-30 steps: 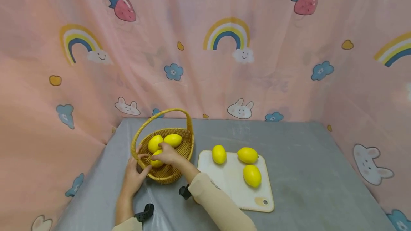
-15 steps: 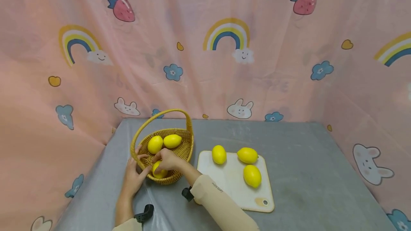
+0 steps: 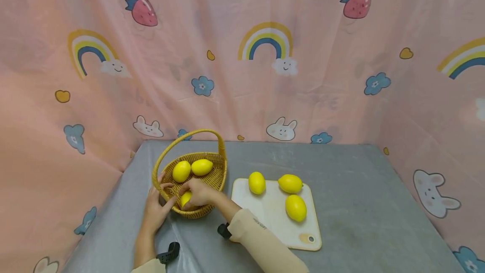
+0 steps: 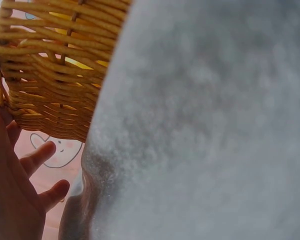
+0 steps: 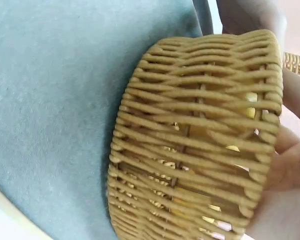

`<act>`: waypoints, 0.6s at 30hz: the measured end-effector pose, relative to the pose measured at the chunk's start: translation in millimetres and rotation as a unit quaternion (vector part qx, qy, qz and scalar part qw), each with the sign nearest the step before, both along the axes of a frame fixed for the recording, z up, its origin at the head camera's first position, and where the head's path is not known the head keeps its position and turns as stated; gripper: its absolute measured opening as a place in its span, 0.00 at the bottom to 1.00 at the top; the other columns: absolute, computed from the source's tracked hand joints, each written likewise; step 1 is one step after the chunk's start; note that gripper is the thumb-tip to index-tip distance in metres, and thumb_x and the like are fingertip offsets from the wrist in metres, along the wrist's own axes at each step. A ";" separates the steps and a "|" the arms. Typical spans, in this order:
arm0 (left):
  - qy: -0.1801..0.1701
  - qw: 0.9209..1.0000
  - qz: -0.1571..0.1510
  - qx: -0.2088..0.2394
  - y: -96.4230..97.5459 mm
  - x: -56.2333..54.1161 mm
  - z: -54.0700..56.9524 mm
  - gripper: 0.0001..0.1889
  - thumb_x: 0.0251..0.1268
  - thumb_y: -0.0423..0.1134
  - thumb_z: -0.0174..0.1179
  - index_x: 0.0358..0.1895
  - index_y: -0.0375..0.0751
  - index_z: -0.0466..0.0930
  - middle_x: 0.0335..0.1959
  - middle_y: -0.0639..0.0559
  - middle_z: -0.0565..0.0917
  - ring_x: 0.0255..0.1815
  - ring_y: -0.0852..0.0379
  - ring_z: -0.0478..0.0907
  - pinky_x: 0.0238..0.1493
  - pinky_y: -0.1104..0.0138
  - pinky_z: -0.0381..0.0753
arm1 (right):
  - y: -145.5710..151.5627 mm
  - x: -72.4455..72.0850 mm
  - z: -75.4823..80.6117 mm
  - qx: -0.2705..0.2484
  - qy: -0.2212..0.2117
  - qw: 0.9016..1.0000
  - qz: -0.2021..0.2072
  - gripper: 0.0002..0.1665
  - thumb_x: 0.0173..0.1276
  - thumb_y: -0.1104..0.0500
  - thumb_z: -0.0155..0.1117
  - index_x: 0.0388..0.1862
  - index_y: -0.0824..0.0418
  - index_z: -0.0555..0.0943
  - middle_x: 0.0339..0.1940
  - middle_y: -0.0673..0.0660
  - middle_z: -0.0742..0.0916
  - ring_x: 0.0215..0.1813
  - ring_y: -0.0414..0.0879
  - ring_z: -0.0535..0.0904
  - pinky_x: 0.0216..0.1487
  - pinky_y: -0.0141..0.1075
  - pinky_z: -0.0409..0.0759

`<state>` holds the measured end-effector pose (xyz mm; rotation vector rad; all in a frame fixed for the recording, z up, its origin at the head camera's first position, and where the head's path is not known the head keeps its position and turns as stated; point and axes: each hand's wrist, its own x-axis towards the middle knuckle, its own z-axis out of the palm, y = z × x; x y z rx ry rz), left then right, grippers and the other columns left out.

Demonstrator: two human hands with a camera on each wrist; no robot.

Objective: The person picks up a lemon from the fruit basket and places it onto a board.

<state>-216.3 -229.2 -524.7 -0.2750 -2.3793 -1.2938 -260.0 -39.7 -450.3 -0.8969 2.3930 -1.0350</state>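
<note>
A yellow woven basket [image 3: 219,177] with a tall arched handle stands at the left of the table. My left hand [image 3: 154,212] grips its left rim near the handle's foot, thumb at the front edge; several of its fingers [image 4: 37,157] show under the wicker in the left wrist view. Reaching in over the near right rim, my right hand [image 3: 202,193] holds a lemon [image 3: 185,199] low in the front end, partly covered by the fingers. Two other lemons, one left [image 3: 181,171] and one right [image 3: 202,167], lie farther back inside. Wicker [image 5: 190,130] hides most of the right hand's grasp in the right wrist view.
Right of the basket lies a white cutting board [image 3: 265,216] bearing three lemons: one at its upper left [image 3: 257,183], one at its upper right [image 3: 290,183], one below that [image 3: 296,208]. A pink patterned curtain [image 3: 242,108] hangs behind the grey table [image 3: 356,197].
My right hand has brought its lemon from beside the other two toward the basket's near end, then lower into it. The left hand stays at the rim.
</note>
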 end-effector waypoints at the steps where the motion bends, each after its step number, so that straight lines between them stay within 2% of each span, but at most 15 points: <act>1: 0.000 1.000 0.000 -0.001 0.0 -0.1 0.1 0.17 0.58 0.28 0.66 0.52 0.31 0.78 0.75 0.36 0.62 0.73 0.33 0.56 0.65 0.34 0.54 | 0.9 -0.2 1.1 -0.004 0.007 1.000 -0.006 0.25 0.54 0.64 0.79 0.52 0.65 0.84 0.49 0.53 0.87 0.44 0.37 0.78 0.46 0.27 0.75; 5: 0.001 1.000 0.001 -0.004 -0.2 -0.2 -0.4 0.17 0.58 0.28 0.66 0.52 0.31 0.78 0.75 0.36 0.62 0.73 0.33 0.56 0.65 0.33 0.53 | 8.5 -0.8 6.2 -0.041 0.019 0.998 -0.040 0.27 0.55 0.62 0.79 0.54 0.66 0.83 0.52 0.55 0.86 0.47 0.38 0.78 0.46 0.27 0.75; 8: -0.002 1.000 0.000 -0.002 0.0 -0.1 -1.1 0.17 0.58 0.27 0.66 0.52 0.31 0.78 0.75 0.37 0.62 0.74 0.33 0.55 0.65 0.33 0.53 | 17.4 -1.0 8.7 -0.083 0.003 0.995 -0.056 0.28 0.57 0.61 0.78 0.56 0.67 0.82 0.55 0.57 0.85 0.49 0.41 0.79 0.46 0.29 0.76; 18: -0.011 1.000 -0.001 0.005 0.1 -1.1 -0.4 0.18 0.57 0.27 0.65 0.52 0.30 0.78 0.76 0.39 0.61 0.74 0.34 0.54 0.65 0.34 0.53 | 53.6 -5.6 15.5 -0.185 -0.010 0.981 -0.064 0.30 0.60 0.59 0.75 0.61 0.65 0.81 0.60 0.57 0.84 0.60 0.51 0.78 0.54 0.35 0.77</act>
